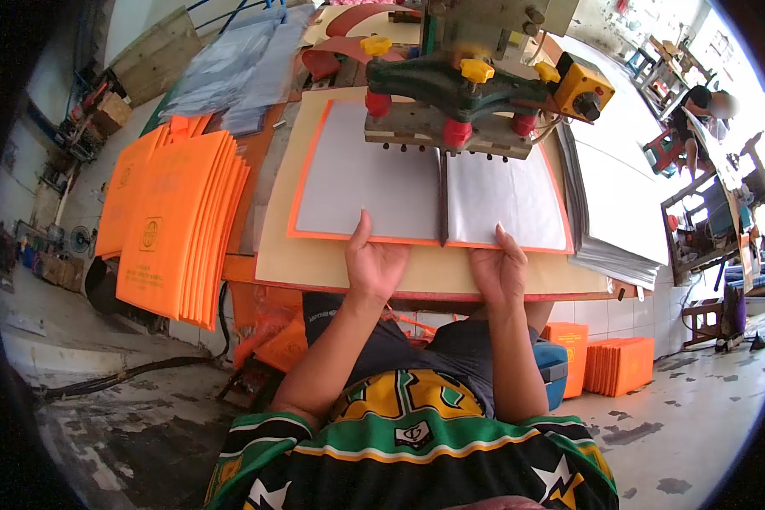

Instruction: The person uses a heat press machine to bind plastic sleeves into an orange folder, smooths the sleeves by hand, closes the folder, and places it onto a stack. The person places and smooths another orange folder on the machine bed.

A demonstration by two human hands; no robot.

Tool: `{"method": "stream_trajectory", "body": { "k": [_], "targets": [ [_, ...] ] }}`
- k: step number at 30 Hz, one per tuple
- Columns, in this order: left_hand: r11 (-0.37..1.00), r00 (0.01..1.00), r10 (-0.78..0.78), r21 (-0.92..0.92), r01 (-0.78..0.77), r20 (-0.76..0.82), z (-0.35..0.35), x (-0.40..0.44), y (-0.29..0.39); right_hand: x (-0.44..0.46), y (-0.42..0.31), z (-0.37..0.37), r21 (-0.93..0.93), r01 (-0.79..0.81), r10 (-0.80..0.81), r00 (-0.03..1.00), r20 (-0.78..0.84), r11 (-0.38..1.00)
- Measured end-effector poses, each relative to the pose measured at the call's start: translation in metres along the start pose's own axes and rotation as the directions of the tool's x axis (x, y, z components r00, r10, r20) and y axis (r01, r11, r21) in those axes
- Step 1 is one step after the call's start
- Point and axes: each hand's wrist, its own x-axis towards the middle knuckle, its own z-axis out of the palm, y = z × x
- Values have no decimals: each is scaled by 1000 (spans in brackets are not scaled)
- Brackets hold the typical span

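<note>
An orange folder [292,223] lies spread open on the cream board [285,259] in front of me, with a greyish sheet [370,170] on its left side and a shiny clear sleeve [501,200] on its right. My left hand [377,265] grips the folder's near edge, thumb on top and fingers underneath. Further right along that edge, my right hand [500,265] holds it the same way. Over the folder's far part sits the head of a green press [450,85], its lower metal bar [399,129] covering the far edge. Whether the bar touches the folder I cannot tell.
Orange folders [174,225] are piled at the left, with clear plastic sheets [229,64] behind. A stack of white sheets [616,200] lies right. A yellow control box [584,87] juts from the press. More orange folders [620,365] stand on the floor. A person [697,115] sits far right.
</note>
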Motion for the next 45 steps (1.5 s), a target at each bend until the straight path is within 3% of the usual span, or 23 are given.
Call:
{"method": "stream_trajectory", "body": {
  "k": [8, 11, 13, 16, 38, 41, 43, 45],
  "targets": [
    [1000, 998, 12, 5, -12, -67, 2, 1, 0, 1, 0, 3, 12, -2, 2, 999, -32, 1000],
    [1000, 995, 13, 4, -13, -101, -4, 1, 0, -1, 2, 4, -29, 0, -2, 997, -73, 1000],
    [999, 1000, 20, 25, -20, -5, -5, 1, -1, -2, 4, 9, -127, -6, -4, 996, -84, 992],
    [998, 996, 38, 50, -35, -79, 3, 2, -2, 1, 3, 2, -127, -1, -15, 992, -122, 992],
    [995, 996, 86, 43, -85, -16, 3, -4, -3, 4, 0, -2, -157, -39, 31, 998, -53, 987],
    [990, 991, 112, 88, -106, -66, 9, -8, -7, -1, 1, 4, -149, -68, 65, 998, -24, 987],
    [966, 962, 213, 182, -182, -173, 19, -19, -11, -11, 5, 14, -254, 6, -45, 988, -146, 967],
    [956, 947, 223, 243, -166, -232, 16, -30, -9, -24, 2, 17, -281, -14, -29, 988, -149, 960]
  ]
}}
